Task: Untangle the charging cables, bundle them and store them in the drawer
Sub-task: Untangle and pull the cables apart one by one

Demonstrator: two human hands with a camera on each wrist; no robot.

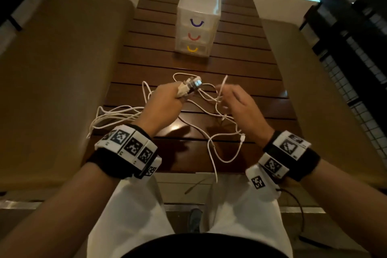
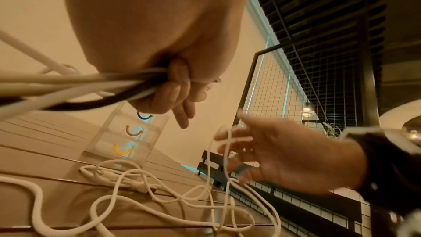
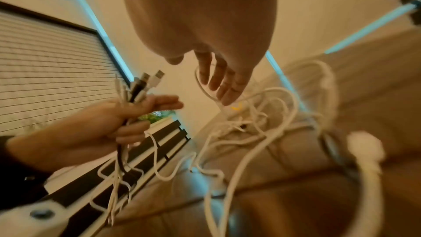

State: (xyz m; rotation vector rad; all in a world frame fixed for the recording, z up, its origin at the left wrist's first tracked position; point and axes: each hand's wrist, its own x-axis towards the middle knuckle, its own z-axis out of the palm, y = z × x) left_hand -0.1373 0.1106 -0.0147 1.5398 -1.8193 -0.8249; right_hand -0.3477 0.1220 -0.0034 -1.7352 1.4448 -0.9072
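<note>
My left hand (image 1: pixel 165 98) grips a bunch of cable ends, and their USB plugs (image 1: pixel 191 85) stick out past the fist. The left wrist view shows white strands and one black strand held in the curled fingers (image 2: pixel 175 86). The right hand (image 1: pixel 232 98) hovers just to the right, fingers straight and spread (image 3: pixel 221 78), with a thin white cable (image 2: pixel 225 143) looped across them. The remaining white cables (image 1: pixel 211 111) lie tangled on the dark slatted table (image 1: pixel 240 65). A translucent drawer unit (image 1: pixel 196 21) with purple, red and yellow handles stands further back, all its drawers closed.
Tan cushioned benches flank the table on the left (image 1: pixel 62 69) and right (image 1: pixel 326 94). A black wire-grid panel (image 1: pixel 366 90) stands at the far right. Cable strands hang over the table's left edge (image 1: pixel 100 119), and one hangs over its front edge (image 1: pixel 214 167).
</note>
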